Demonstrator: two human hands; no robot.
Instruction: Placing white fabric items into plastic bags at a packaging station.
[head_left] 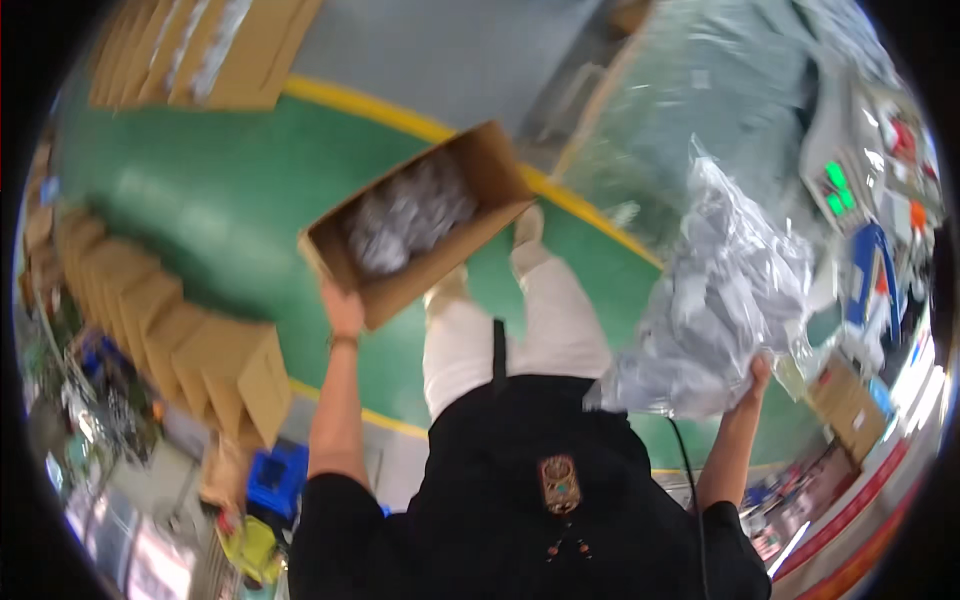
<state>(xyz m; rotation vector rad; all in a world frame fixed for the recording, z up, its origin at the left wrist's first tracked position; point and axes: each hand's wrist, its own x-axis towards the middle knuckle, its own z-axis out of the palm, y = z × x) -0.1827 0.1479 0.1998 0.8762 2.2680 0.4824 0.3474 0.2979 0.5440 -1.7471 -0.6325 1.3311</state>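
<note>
My left hand [343, 308] grips the near left corner of an open brown cardboard box [448, 268], which hangs tilted over the floor in front of my legs. Inside the box lie several clear plastic-wrapped pieces [410, 215]; what they hold is too blurred to tell. On my right, a large clear plastic bag [715, 310] full of pale grey pieces is held up by my right hand [757, 380]. That hand's fingers are partly hidden behind the bag's lower edge.
A row of open cardboard boxes [180, 330] stands on the green floor [230, 190] at left. More cartons [240, 60] are at the far left. A plastic-covered surface [720, 90] and a scale with a green display [838, 188] are at right. A blue bin [277, 480] sits lower left.
</note>
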